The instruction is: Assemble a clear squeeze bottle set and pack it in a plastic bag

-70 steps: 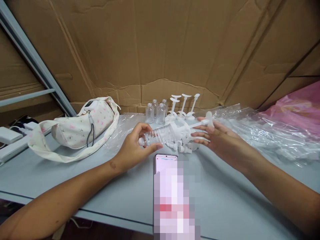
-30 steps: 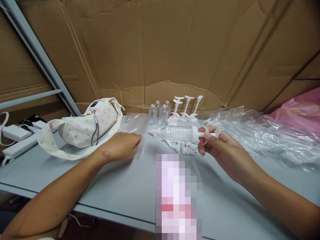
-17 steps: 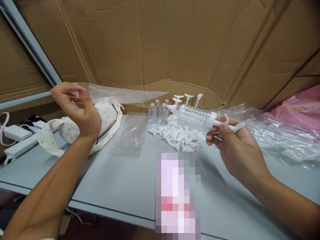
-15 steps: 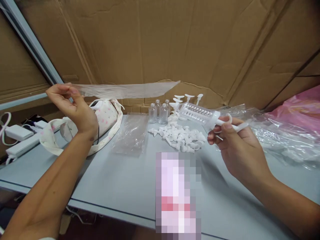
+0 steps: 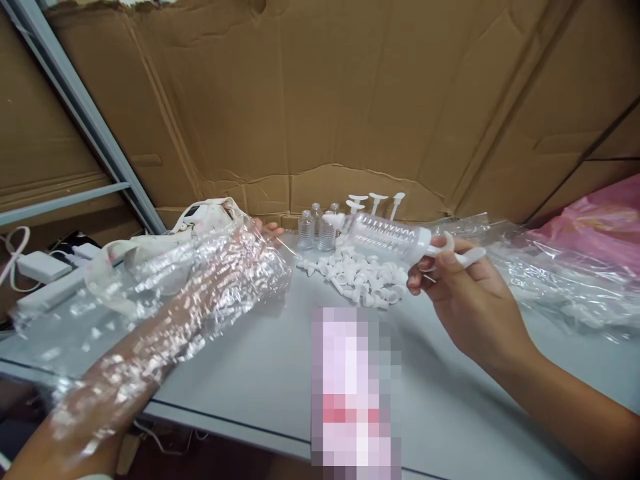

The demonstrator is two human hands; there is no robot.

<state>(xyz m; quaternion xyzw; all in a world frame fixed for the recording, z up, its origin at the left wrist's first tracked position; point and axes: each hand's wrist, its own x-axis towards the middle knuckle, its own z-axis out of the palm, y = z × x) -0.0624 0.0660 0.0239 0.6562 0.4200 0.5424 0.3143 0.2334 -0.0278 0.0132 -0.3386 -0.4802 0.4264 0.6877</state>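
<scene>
your right hand (image 5: 475,313) grasps the white handle (image 5: 467,256) of a clear ribbed syringe (image 5: 383,237), thumb on the near side and fingers curled underneath. the syringe is in the air over the grey table (image 5: 240,380), tilted slightly, its white nozzle (image 5: 333,219) raised and pointing to your left. your left hand (image 5: 255,240) is seen through a crumpled clear plastic bag (image 5: 220,287), with fingertips showing past its far edge; you have the bag draped along that forearm, but i cannot tell whether your fingers grip it.

below the syringe you have a loose pile of small white parts (image 5: 370,277). small clear bottles (image 5: 327,233) stand upright behind the pile, and white t-topped pieces (image 5: 376,200) rise beyond the syringe, partly hidden by it. a flowered cloth bag (image 5: 213,212) sits on your left, partly behind the plastic; filled clear bags (image 5: 575,280) lie on your right, near pink plastic (image 5: 600,210).
</scene>
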